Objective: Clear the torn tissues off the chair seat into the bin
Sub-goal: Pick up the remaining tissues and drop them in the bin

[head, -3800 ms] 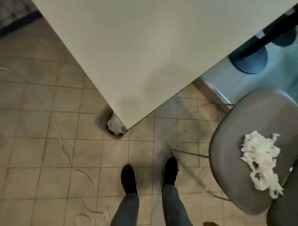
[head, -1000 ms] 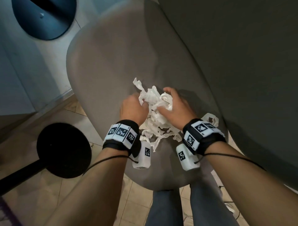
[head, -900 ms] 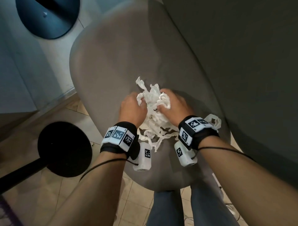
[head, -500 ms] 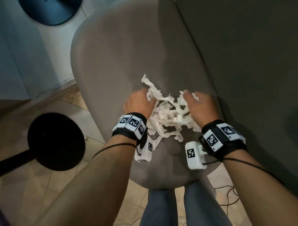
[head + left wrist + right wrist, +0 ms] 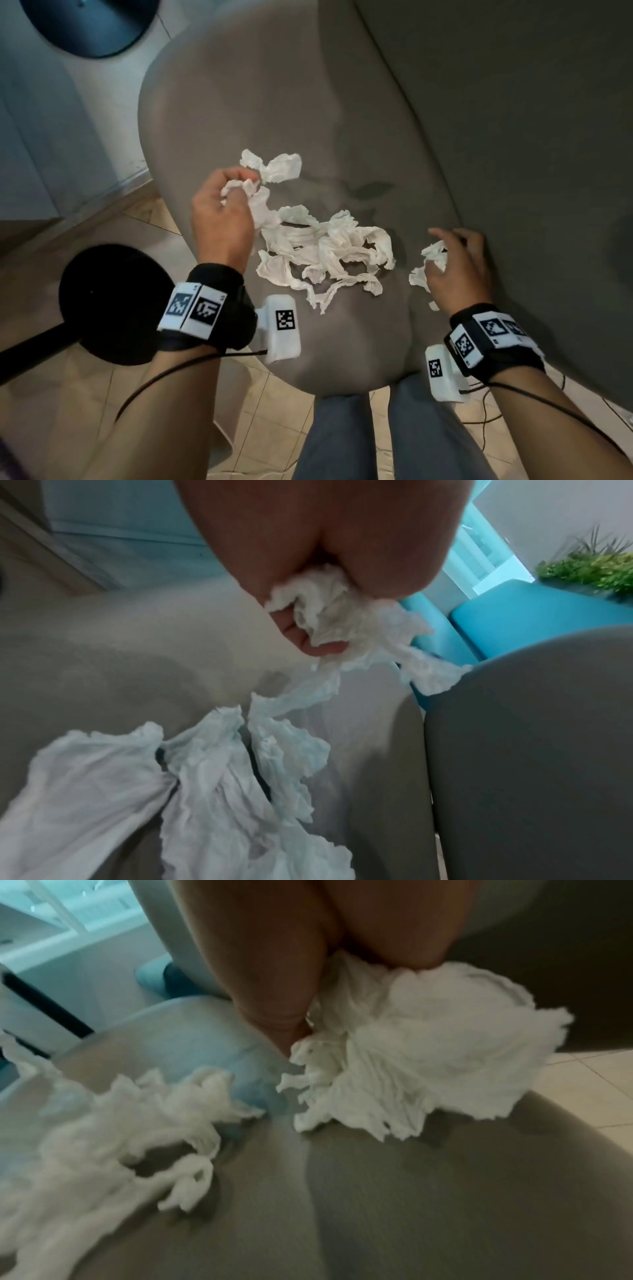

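Torn white tissues point(image 5: 325, 250) lie strewn in the middle of the grey chair seat point(image 5: 274, 85). My left hand point(image 5: 222, 209), at the left of the pile, grips a wad of tissue point(image 5: 325, 615); strips trail from it down to the seat. At the right of the pile my right hand point(image 5: 455, 263) grips another clump of tissue point(image 5: 428, 1064) just above the seat. A loose piece point(image 5: 274, 168) lies beyond the left hand. No bin is in view.
The chair's grey backrest point(image 5: 513, 102) rises on the right. A black round stand base point(image 5: 113, 301) sits on the tiled floor at left, a blue round base point(image 5: 92, 27) at top left. My legs point(image 5: 376, 438) stand against the seat's front edge.
Both hands were pressed together on the bunched pile; they have since pulled apart sideways, each keeping a clump, and the tissues between them have spread out across the seat.
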